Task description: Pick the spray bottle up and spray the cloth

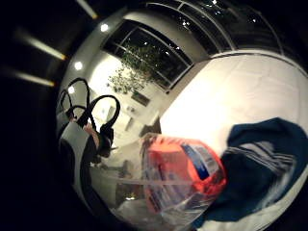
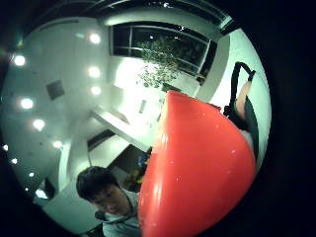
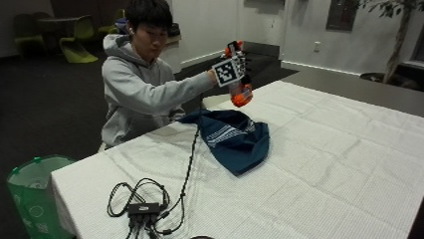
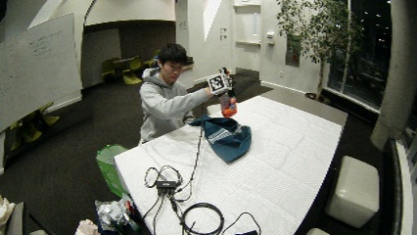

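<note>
Outside view: right hand point(image 3: 233, 69) raised above the worktop point(image 3: 344, 149), grip wrapped round the bottle point(image 3: 240, 93), long axis near upright. Cloth point(image 3: 232, 137) lies heaped on the worktop directly below and slightly toward the camera. Judgement: nozzle must tip down toward it.

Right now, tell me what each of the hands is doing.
Right hand: holds the bottle raised above the cloth.
Left hand: hidden, cannot tell.
</note>
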`<state>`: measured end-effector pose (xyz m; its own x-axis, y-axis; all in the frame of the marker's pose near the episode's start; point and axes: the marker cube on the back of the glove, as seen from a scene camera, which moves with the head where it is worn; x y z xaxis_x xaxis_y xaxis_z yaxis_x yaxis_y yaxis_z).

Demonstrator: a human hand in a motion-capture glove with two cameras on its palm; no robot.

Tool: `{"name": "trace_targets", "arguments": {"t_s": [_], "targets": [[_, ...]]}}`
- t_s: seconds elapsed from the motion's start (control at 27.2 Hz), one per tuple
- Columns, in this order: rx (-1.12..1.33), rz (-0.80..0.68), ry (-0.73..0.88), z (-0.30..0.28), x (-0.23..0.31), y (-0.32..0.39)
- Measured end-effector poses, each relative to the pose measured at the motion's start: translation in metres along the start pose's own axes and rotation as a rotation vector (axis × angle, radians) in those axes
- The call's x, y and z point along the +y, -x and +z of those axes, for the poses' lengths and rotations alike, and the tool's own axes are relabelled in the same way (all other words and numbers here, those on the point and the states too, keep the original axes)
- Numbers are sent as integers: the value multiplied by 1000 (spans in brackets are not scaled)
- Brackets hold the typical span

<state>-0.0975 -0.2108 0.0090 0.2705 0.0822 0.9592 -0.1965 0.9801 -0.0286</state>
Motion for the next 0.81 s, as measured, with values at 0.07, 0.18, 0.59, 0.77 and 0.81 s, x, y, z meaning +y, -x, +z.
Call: {"name": "trace_targets", "arguments": {"t_s": [0.07,0.18,0.59,0.77,0.81], "targets": [[-22,5,47,19,9,-24],[31,3,103,45,16,-60],[119,46,138,76,6,-106],[137,42,245,68,16,-100],[125,52,274,64,20,-97]]}}
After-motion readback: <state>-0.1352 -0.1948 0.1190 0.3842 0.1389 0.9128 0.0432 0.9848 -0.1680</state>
